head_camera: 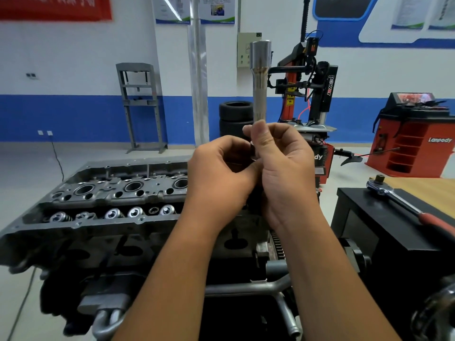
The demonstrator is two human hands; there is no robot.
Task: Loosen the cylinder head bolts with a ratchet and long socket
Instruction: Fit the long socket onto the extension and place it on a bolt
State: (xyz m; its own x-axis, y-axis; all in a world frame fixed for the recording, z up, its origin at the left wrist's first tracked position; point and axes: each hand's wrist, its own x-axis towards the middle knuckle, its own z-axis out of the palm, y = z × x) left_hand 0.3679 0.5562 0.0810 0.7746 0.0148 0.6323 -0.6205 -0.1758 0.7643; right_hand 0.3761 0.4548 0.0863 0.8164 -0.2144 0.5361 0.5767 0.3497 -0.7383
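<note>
Above the engine, the right hand point(283, 173) grips the lower end of a long silver steel socket point(259, 82), held upright, its wider end on top. The left hand point(221, 175) curls its fingers against the socket's base. Below lies the grey aluminium cylinder head point(103, 200). A chrome ratchet with red handle point(403, 205) rests on the black cabinet point(384, 232) at right.

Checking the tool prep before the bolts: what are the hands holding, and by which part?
The long socket, upright. The right hand pinches its lower end; the left hand grips beside it, its exact hold hidden. The ratchet lies unheld on the bench.
</note>
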